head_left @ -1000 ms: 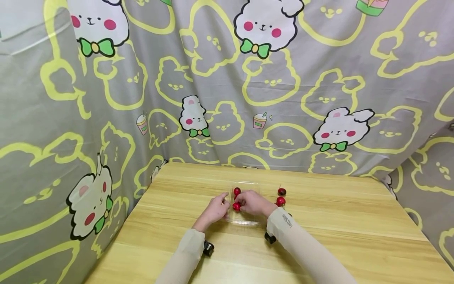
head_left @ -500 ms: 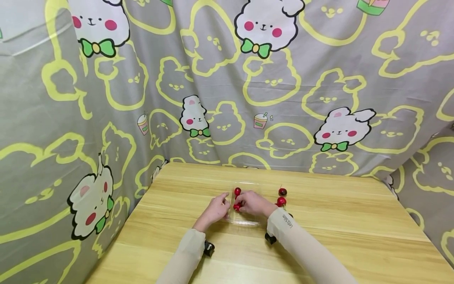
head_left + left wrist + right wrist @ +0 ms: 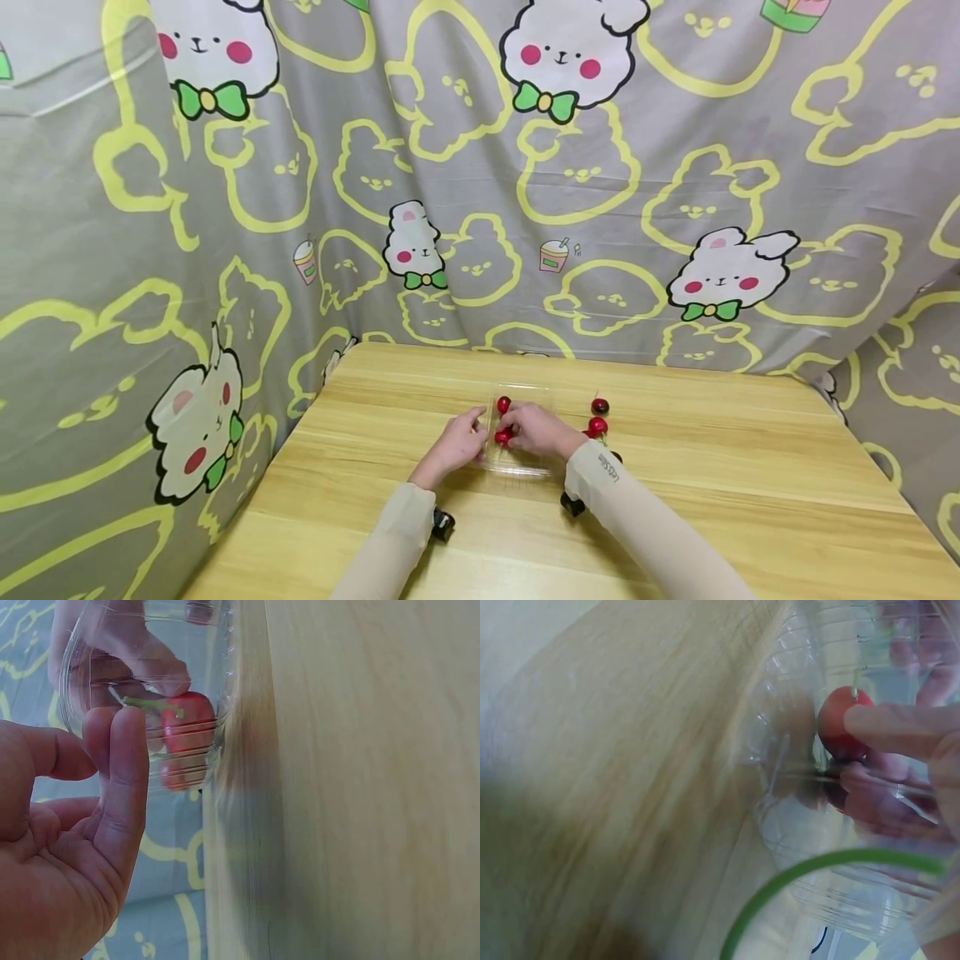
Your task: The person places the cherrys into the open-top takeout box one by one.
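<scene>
Cherry (image 3: 503, 437) with green stem is the thing to follow here: it lies inside the clear container (image 3: 525, 472), at eight o'clock from the container's middle. Going from left to right, first is the left hand (image 3: 459, 442), outside the container at its nine o'clock side. Its fingers are rather straight beside the clear wall, the thumb is bent towards them, and it seems to hold nothing; whether the fingertips press the wall, I cannot tell. From this hand the cherry lies at three o'clock, with the wall between.

Next, at about twelve o'clock from this cherry, a second cherry (image 3: 504, 403) sits in the same container, apart from the fingers.

Then comes the right hand (image 3: 536, 429), reaching over the container. It is the nearer one — its fingertips are on the cherry, which lies at nine o'clock from the middle of the hand. The fingers are bent and almost closed, in what I judge to be a pinch. The fruit is nearly round, so no long axis counts much; the relation that decides, I think, is this one — fruit between fingertips, wall just beside.

Farther right, a dark cherry (image 3: 600, 406) and a red cherry (image 3: 597, 426) rest on the table (image 3: 690, 483), between two and three o'clock from the right hand.
</scene>
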Action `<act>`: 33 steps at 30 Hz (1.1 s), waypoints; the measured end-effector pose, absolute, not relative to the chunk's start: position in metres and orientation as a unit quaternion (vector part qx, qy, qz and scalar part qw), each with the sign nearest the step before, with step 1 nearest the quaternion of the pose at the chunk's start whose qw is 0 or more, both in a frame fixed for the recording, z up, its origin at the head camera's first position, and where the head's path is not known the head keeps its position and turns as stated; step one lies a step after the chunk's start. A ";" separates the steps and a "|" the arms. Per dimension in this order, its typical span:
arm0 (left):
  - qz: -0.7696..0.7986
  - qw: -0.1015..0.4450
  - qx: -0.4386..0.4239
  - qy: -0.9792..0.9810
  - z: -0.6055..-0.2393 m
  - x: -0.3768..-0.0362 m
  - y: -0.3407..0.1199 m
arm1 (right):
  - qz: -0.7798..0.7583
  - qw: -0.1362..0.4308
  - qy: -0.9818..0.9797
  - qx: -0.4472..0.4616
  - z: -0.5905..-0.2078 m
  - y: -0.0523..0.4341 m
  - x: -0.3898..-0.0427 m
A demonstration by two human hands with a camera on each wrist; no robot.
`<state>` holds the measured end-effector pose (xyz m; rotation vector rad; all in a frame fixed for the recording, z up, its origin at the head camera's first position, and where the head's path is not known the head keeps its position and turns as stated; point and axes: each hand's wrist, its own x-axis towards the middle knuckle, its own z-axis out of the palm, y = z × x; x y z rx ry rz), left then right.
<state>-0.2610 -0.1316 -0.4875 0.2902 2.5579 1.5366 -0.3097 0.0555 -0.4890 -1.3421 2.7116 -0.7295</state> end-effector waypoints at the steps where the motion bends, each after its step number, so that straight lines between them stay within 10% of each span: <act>1: 0.512 0.072 0.097 0.851 -0.487 -0.261 -0.132 | -0.236 0.013 0.870 -0.432 -0.489 0.056 -0.310; 33: 0.509 0.072 0.103 0.851 -0.488 -0.261 -0.133 | -0.200 -0.005 0.889 -0.411 -0.489 0.053 -0.309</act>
